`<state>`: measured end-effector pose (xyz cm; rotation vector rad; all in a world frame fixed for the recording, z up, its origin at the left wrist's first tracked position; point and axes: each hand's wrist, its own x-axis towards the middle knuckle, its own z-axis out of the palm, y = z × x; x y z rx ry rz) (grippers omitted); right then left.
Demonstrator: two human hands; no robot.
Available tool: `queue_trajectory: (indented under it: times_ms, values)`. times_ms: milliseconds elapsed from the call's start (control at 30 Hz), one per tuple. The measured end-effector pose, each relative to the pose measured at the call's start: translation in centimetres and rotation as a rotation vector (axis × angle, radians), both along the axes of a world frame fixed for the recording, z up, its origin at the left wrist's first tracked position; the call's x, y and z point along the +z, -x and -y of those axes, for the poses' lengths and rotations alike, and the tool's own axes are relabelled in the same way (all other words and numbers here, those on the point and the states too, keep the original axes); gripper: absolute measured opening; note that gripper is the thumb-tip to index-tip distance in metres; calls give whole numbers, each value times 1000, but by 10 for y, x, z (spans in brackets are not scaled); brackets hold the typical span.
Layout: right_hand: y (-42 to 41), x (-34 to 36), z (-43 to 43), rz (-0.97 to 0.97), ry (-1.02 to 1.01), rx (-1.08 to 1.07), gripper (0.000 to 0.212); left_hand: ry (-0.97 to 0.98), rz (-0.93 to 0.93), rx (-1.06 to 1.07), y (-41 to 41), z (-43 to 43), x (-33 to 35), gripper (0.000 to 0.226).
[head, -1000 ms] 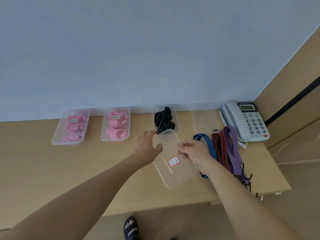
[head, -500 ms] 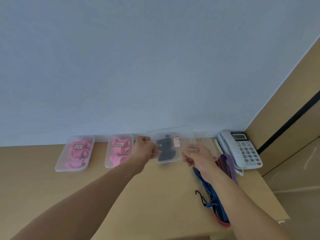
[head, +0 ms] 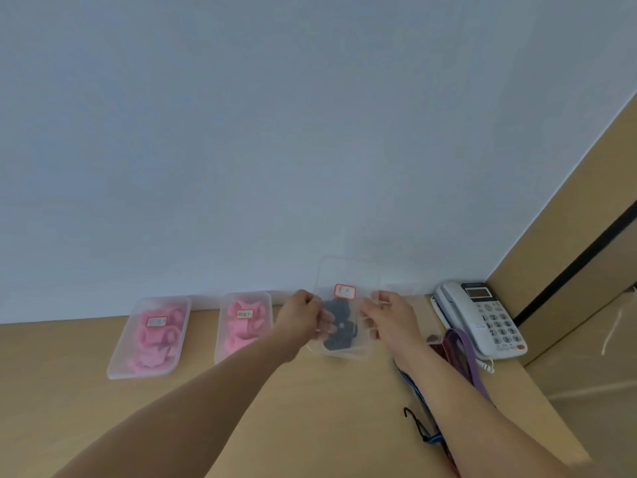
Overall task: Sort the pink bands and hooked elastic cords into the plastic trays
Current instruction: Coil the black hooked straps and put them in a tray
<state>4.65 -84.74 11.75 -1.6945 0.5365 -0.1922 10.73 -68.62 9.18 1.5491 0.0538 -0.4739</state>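
Clear plastic is being held over the back of the counter (head: 310, 408). A labelled lid (head: 348, 277) is being grasped by its two long edges, the left grip (head: 301, 313) clenched on one side and the right grip (head: 389, 317) on the other. Its long axis is being kept pointing toward the wall, in line with the tray (head: 344, 355) of black bands (head: 339, 327), which is seen through it, directly below and between the grips. Whether lid and tray are touching cannot be told. The lowering is judged to depend on that alignment. Pink bands (head: 151, 339) are sitting in trays well left, while hooked elastic cords (head: 458, 353) are lying unsorted beside the right forearm.
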Motion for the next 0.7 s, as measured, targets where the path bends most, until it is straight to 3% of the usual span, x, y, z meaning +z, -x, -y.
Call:
queue_trajectory:
  times_ms: [67,167,233,467,700]
  values:
    - [-2,-8,-1,-1,40,17,12,-21,-8,-8,-3,6,-6,15]
    - [-15,-15,13,-21,143,63,15,-239,87,-71,-15,10,-18,18]
    - [-28,-19,24,-77,224,117,4,-366,140,-74,-24,12,-24,23]
    - [-75,-55,50,-228,387,254,34,-595,101,-8,-50,31,-52,23]
    - [-103,-92,57,-267,346,378,25,-845,104,85,-55,40,-79,19]
